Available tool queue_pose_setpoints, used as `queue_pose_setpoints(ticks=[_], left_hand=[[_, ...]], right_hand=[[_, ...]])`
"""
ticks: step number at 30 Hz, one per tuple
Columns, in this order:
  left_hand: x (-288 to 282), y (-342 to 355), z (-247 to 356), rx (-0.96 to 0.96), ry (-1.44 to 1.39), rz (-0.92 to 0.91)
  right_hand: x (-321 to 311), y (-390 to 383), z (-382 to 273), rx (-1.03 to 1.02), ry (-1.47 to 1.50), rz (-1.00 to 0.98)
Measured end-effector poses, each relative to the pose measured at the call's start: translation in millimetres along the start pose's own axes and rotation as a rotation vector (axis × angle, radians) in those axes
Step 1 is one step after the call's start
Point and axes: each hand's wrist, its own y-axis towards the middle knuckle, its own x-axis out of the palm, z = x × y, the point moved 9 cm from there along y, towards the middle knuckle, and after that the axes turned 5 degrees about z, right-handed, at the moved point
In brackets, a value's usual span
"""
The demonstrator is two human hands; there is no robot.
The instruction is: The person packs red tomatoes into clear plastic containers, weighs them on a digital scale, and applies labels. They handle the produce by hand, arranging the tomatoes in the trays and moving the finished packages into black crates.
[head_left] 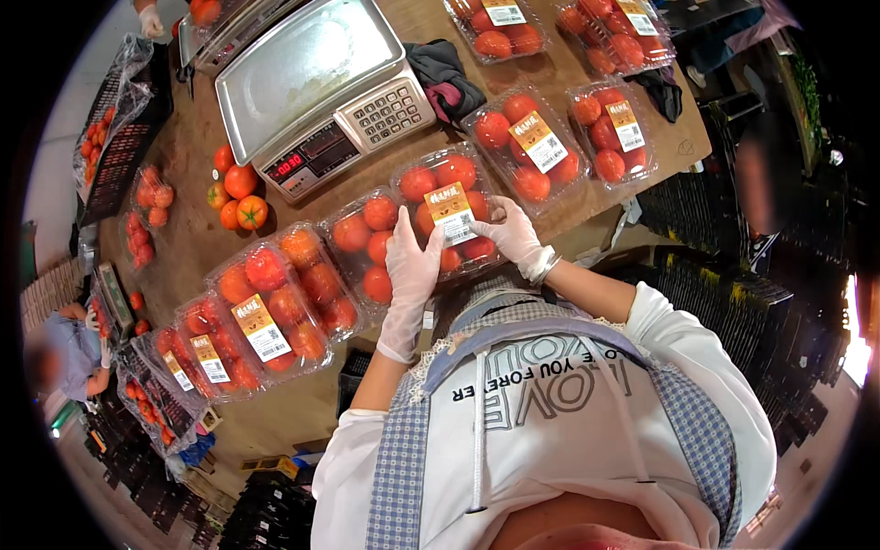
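A clear plastic clamshell pack of tomatoes (456,171) lies before me near the table's front edge, with an orange and white label (449,203) on its lid. My left hand (411,268), in a thin white glove, grips its left side, thumb at the label's edge and forefinger pointing along the pack. From the right, my gloved right hand (515,240) grips the other side. Its thumb presses on the label, and its other fingers bend over the pack's edge. Touching on the left is a tomato pack with no label showing (350,234).
Labelled tomato packs (266,325) line the front edge leftward; another (530,147) lies to the right. A digital scale (312,82) stands behind, beside loose tomatoes (241,181). Dark cloth (445,78) lies near it. A black crate (124,137) is at far left. Another person (78,353) works at left.
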Motion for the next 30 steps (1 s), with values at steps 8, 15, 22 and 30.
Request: queue_pose_setpoints(ticks=[8, 15, 22, 30], left_hand=[[77, -7, 0, -0.425, -1.311, -0.097], [108, -19, -23, -0.425, -1.344, 0.03], [78, -37, 91, -0.308, -1.213, 0.124], [127, -100, 76, -0.258, -1.467, 0.105]], right_hand=[[6, -71, -79, -0.507, -0.256, -0.254], [-55, -77, -59, -0.757, -0.056, -0.047], [-37, -42, 35, -0.356, 0.239, -0.244], [-39, -130, -55, -1.096, -0.003, 0.071]])
